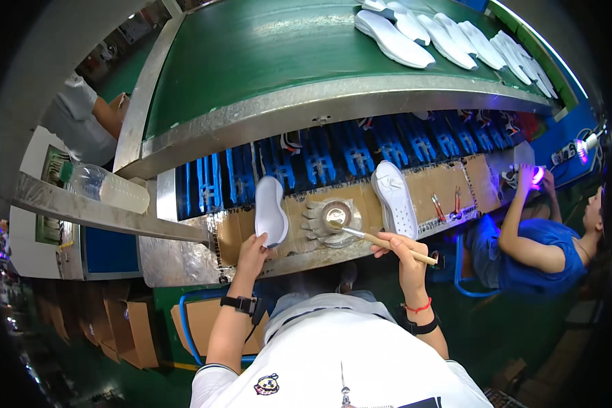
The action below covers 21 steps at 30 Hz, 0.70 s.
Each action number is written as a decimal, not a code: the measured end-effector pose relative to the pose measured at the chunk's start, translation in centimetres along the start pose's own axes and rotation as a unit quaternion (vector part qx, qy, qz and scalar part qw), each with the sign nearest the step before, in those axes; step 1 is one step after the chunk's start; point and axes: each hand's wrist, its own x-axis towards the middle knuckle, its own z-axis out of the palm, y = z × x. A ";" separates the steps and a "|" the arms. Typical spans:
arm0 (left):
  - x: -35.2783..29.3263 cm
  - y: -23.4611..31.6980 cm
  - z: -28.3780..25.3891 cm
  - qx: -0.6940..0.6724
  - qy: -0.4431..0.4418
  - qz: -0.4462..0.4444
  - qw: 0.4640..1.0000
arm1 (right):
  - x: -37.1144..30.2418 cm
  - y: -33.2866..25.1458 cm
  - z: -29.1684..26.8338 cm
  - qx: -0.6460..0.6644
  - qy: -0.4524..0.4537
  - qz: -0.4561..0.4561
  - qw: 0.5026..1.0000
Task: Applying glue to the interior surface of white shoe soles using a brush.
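Observation:
My left hand (253, 256) grips the heel end of a white shoe sole (270, 207), holding it at the left of the cardboard-covered bench (296, 251). In my right hand (404, 258) is a brush with a pale wooden handle (362, 235). Its tip reaches into a small round pot (345, 212). The pot stands on a grey, crusted base (313, 228) between my hands. To the right of the pot lies a white shoe upper (396, 202) with small holes, just beyond my right hand.
Beyond the bench, blue racks (319, 160) run below a green conveyor belt (251, 68) carrying several white soles (394, 41). Two red-handled tools (438, 207) lie on the cardboard. A plastic bottle (112, 188) rests at left. A co-worker in blue (537, 248) sits at right near a purple lamp.

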 end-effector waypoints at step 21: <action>-12.0 5.3 14.8 0.259 -0.055 0.340 0.902 | 1.5 -2.4 2.1 -0.151 -0.166 -0.093 0.970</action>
